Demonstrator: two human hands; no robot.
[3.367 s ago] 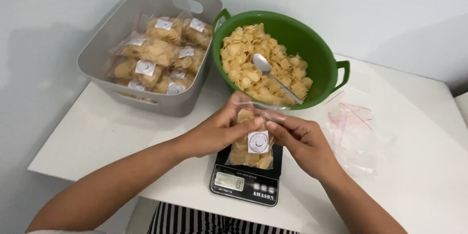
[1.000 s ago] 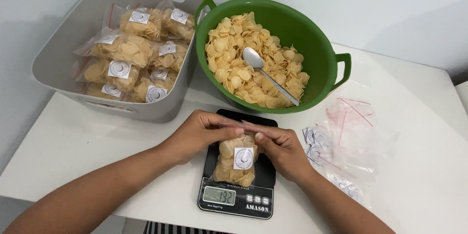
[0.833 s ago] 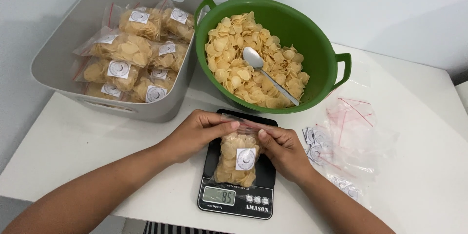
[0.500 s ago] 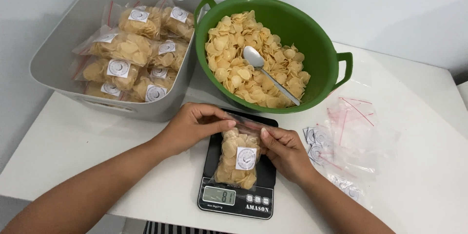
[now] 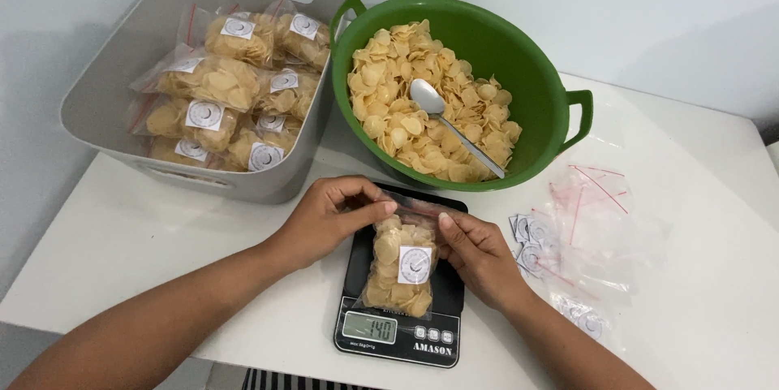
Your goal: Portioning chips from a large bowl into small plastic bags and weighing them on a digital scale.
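Sealing step: left hand (image 5: pixel 324 224) and right hand (image 5: pixel 479 256) both pinch the chip bag (image 5: pixel 402 264) top, bag lying on scale (image 5: pixel 402 333). Next: press along zip fully closed.

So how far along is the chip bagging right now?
Done: around eight filled, labelled bags lie in the grey basket. In hand: left hand and right hand pinch the top of a filled bag resting on the black scale. Left: the green bowl holds plenty of chips, and empty bags lie beside it.
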